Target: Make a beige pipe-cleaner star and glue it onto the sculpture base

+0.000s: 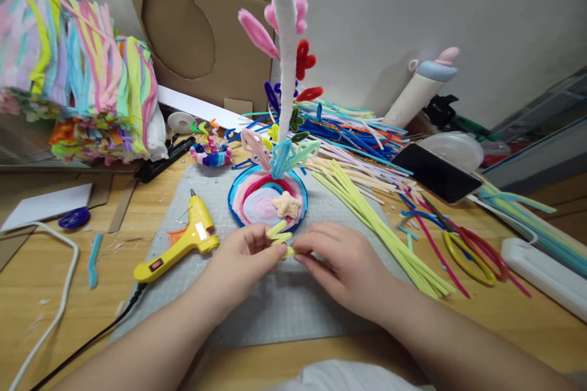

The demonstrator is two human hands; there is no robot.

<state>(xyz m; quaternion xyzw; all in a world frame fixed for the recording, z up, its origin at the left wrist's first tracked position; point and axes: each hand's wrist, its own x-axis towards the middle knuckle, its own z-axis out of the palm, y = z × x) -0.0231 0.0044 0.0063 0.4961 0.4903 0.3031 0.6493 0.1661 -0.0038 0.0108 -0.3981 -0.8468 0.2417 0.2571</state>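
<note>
Between my two hands is a yellow pipe cleaner [279,232] bent into a zigzag. My left hand [250,250] pinches it between thumb and fingers. The fingertips of my right hand [342,259] close on its lower right end. Just beyond my hands stands a round base [235,197] wound from blue, pink and white pipe cleaners, with a beige star [287,204] on its front right. A tall white stem [287,61] rises behind the base, with colourful petal and leaf loops around it.
A yellow glue gun [183,244] lies left on the grey cutting mat [275,317]. Loose yellow pipe cleaners [380,226], scissors [472,250] and a phone [438,172] lie to the right. Pipe cleaner bundles [92,67] are stacked back left; a white bottle [417,95] stands back right.
</note>
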